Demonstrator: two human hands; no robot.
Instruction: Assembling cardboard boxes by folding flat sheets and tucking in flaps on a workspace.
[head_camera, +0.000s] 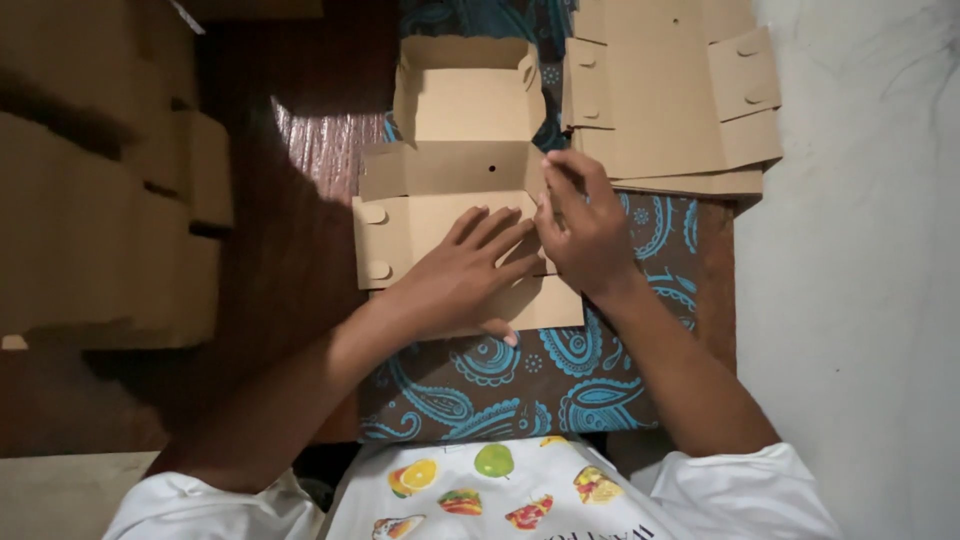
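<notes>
Pressing flat on the cardboard box (470, 150), the left hand (460, 275) could slip, letting the side flap pinched by the right hand (585, 225) spring back and crease crookedly.

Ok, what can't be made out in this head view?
- Box panel under the left hand: hidden by the palm and fingers.
- What the right hand pinches at the box's right flap: covered by its own fingers.
- Stack of flat blanks: top cut off by the frame edge, so the count is unclear.
- Cartons at left: dark and blurred, cut by the left edge.
</notes>
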